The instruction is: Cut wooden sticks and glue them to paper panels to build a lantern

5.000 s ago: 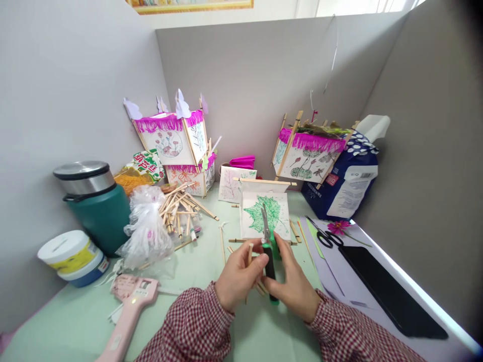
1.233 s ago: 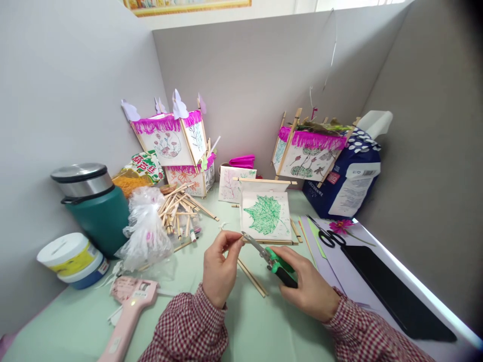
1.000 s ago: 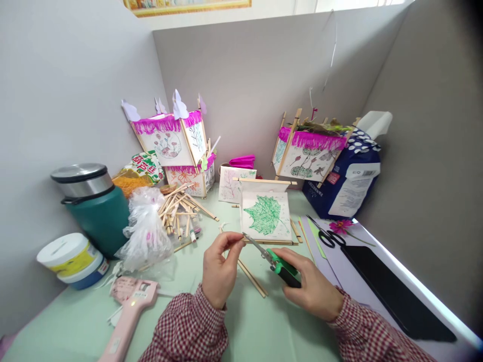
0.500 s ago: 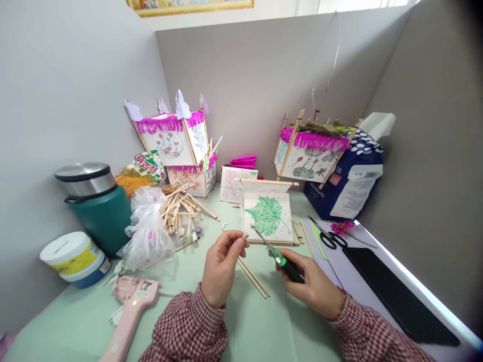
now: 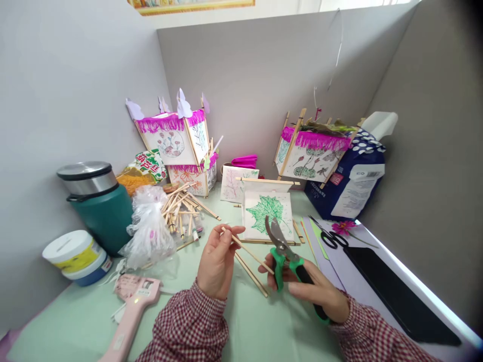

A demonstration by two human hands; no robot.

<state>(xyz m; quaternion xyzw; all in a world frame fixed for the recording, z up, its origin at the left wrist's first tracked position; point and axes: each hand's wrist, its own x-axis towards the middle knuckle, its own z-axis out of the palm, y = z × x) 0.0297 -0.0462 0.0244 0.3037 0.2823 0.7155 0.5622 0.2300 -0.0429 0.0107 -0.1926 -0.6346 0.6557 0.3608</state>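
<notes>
Between thumb and fingers, my left hand (image 5: pixel 218 259) pinches one end of a thin wooden stick (image 5: pixel 247 250), which slants down to the right. My right hand (image 5: pixel 313 289) is wrapped round green-and-black pruning shears (image 5: pixel 283 249), their blades pointing up and slightly apart. The stick's lower end reaches the fingertips of my right hand, beside the green handle. More wooden sticks (image 5: pixel 252 276) lie on the table just below. Behind the shears stands a small stick-framed panel (image 5: pixel 264 216) with a green leaf print.
Left are a pink glue gun (image 5: pixel 130 317), a white tub (image 5: pixel 77 256), a teal flask (image 5: pixel 100 213), a plastic bag (image 5: pixel 149 229) and a stick pile (image 5: pixel 183 208). Decorated paper lanterns (image 5: pixel 166 138) stand behind. At right lie scissors (image 5: pixel 328 236) and a black slab (image 5: pixel 400 294).
The stick, earlier seen nearly end-on, now slants toward my right hand. The shears have turned upward and their blades and handles have spread.
</notes>
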